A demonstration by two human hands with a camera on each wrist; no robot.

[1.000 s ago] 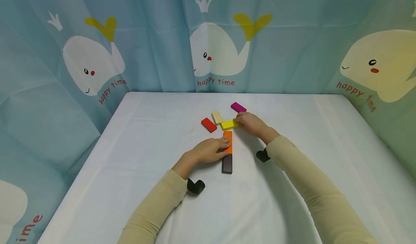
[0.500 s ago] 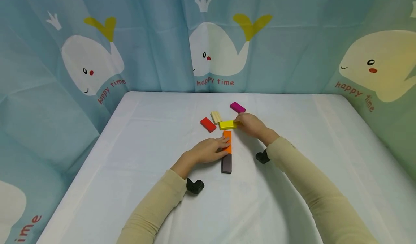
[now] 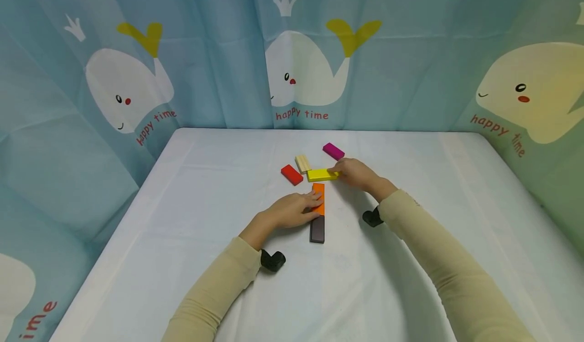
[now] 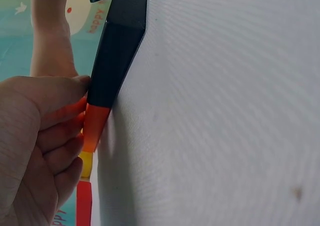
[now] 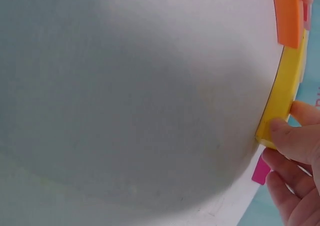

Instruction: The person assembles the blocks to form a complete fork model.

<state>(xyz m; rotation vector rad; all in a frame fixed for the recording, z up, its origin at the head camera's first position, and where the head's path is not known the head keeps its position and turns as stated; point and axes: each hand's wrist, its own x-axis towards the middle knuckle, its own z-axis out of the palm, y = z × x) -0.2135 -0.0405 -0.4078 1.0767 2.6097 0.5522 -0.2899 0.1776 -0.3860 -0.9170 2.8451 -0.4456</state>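
In the head view, a dark grey block (image 3: pixel 317 229) and an orange block (image 3: pixel 320 200) lie end to end in a line on the white cloth. My left hand (image 3: pixel 293 210) rests its fingers on the orange block. In the left wrist view, the thumb touches the dark block near the joint. A yellow block (image 3: pixel 319 175) lies crosswise beyond the orange block's far end. My right hand (image 3: pixel 358 174) pinches its right end. The right wrist view shows the thumb (image 5: pixel 281 134) on the yellow block's near side and a finger on its other side.
A red block (image 3: pixel 292 175) and a pale wood block (image 3: pixel 302 164) lie left of and behind the yellow one. A magenta block (image 3: pixel 334 151) lies behind my right hand. Whale-print curtains (image 3: pixel 219 68) rise beyond the table edges.
The right hand has drawn back slightly along the yellow block, which has turned to lie straighter across the orange block's end. The left hand stays in place.
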